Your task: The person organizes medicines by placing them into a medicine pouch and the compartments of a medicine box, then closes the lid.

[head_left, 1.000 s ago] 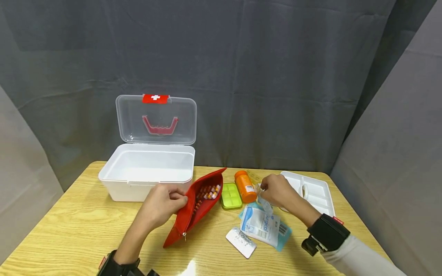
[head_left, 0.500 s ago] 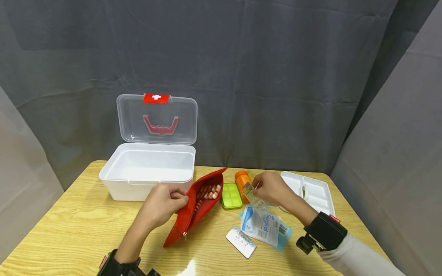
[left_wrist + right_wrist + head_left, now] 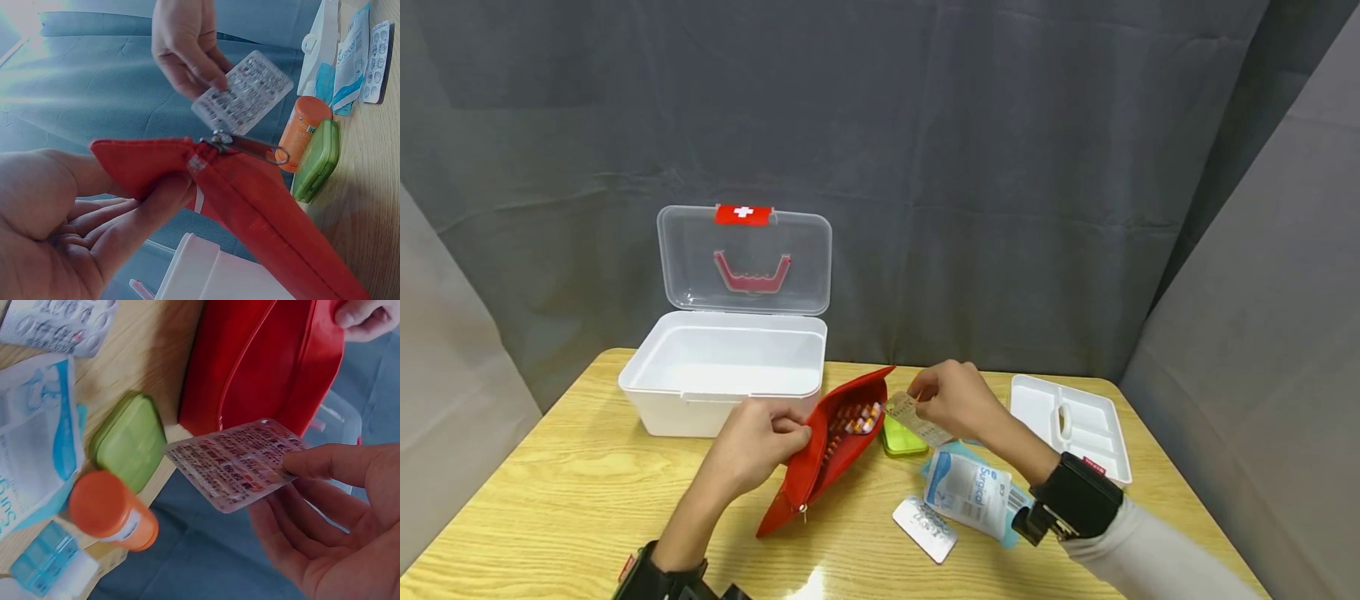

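My left hand pinches the upper edge of a red zip pouch and holds its mouth open; orange and white pill strips show inside. The left wrist view shows the same pouch pinched in my left hand's fingers. My right hand pinches a silver blister pack in the air just right of the pouch's mouth, above a green pill box. In the right wrist view the blister pack hangs over the green pill box and an orange bottle.
An open white first-aid box stands at the back left with its clear lid up. A white compartment tray sits at the right. A blue surgical packet and another blister pack lie on the wooden table.
My right hand has lifted the blister pack from beside the orange bottle and carried it left toward the pouch's mouth. The left hand has kept holding the pouch.
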Tool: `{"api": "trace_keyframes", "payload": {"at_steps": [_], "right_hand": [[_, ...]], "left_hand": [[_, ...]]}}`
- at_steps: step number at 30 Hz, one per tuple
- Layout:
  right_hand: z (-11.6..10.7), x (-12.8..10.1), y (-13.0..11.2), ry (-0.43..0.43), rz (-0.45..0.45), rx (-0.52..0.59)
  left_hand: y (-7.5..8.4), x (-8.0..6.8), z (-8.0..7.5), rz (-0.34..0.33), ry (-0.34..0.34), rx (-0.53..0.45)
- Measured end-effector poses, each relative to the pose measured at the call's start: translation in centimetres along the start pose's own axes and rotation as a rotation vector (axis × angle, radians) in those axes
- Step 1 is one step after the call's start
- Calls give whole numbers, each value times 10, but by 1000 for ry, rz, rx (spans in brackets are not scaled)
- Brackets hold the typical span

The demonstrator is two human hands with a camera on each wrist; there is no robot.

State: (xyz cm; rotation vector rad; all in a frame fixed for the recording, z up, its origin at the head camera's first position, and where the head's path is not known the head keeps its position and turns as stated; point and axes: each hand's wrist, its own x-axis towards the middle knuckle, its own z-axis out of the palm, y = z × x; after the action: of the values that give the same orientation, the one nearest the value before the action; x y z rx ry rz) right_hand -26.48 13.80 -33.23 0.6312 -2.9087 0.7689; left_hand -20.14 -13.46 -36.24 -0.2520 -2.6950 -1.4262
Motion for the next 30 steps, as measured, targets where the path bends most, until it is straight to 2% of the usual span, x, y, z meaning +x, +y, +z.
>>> {"api": "trace_keyframes", "payload": {"at_steps": [4, 11, 17, 30], "right_hand": [[6, 2, -11, 23, -30, 28], [15, 4, -28, 106, -135, 47], [26, 7, -39, 141, -178, 49], [60, 12, -43, 218, -273, 36]], "left_hand": [[0, 0, 0, 4, -1, 8], [-1, 0, -1, 15, -2, 5], [0, 0, -1, 7, -7, -6], [-1, 1, -1, 13, -13, -21]]}}
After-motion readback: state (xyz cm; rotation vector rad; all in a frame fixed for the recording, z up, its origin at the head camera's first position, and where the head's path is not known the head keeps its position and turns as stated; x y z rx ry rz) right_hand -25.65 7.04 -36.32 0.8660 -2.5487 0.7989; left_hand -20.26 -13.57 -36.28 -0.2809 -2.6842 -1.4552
